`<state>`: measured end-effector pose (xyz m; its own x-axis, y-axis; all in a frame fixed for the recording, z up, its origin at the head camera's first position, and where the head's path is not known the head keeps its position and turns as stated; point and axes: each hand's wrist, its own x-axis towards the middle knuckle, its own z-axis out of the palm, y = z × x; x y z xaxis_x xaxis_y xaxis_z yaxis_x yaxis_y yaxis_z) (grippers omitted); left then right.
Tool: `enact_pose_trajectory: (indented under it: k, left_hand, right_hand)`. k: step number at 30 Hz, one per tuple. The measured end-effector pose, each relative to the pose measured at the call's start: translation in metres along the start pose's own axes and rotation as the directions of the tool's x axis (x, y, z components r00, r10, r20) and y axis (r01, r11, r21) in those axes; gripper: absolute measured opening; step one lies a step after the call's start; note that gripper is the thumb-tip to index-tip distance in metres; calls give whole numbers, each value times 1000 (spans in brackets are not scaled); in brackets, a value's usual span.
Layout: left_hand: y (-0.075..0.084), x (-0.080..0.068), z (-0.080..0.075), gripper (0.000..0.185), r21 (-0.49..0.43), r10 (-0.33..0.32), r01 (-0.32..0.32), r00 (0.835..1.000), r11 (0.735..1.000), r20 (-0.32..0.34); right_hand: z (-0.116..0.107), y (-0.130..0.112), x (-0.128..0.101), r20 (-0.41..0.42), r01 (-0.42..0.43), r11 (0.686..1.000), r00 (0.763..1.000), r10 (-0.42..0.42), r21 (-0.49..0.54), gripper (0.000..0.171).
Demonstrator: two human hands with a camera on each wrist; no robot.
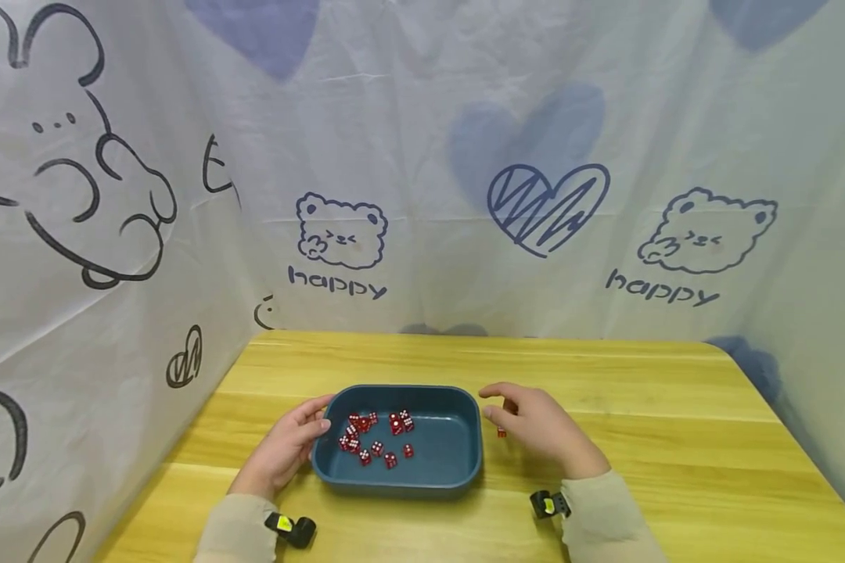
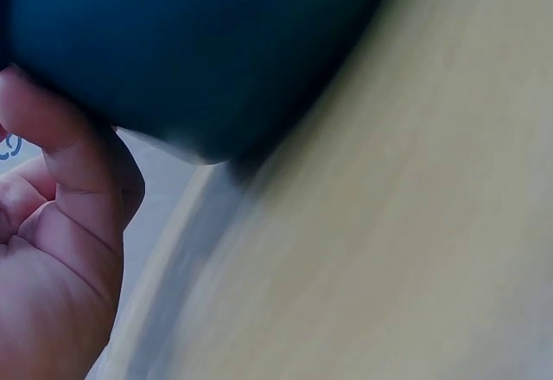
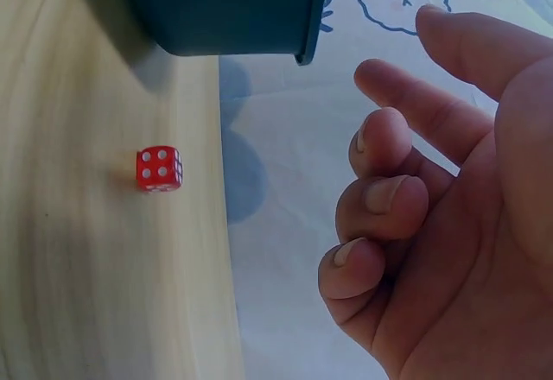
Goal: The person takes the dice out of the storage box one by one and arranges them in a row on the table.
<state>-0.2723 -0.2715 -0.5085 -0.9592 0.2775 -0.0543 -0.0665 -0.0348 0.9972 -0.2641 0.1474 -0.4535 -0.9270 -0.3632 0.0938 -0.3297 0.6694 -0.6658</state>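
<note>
A dark teal rectangular tray (image 1: 397,489) sits on the table with several red dice (image 1: 364,424) inside, mostly in its left half. My left hand (image 1: 290,442) grips the tray's left end, thumb at the rim and fingers along the outer wall. That same wall (image 2: 190,52) fills the top of the left wrist view. Just off the tray's right end hovers my right hand (image 1: 535,422), fingers loosely bent and holding nothing. One red die (image 3: 159,168) lies on the table below it, four white dots facing the right wrist camera; the hand partly covers it in the head view.
The yellow wood-grain table (image 1: 662,438) extends around the tray. Behind it and to the left hang white cloths (image 1: 422,234) printed with hearts and bears. Each wrist wears a small black camera (image 1: 299,532) on a strap.
</note>
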Motion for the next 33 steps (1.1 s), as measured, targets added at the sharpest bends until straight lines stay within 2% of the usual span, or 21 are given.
enact_pose_trajectory:
  k: [9,19,33]
  left_hand:
    - [0,-1,0,54,-8,-3,3,1000,1000,15]
    - [0,0,1,55,-11,-4,4,1000,1000,25]
    - [-1,0,-1,54,-18,7,-6,1000,1000,20]
  right_hand:
    - [11,-11,3,-9,53,998,999,-54,-24,33]
    - [15,-26,7,22,118,990,993,-116,-83,33]
    - [24,-42,20,115,217,962,973,-200,-167,35]
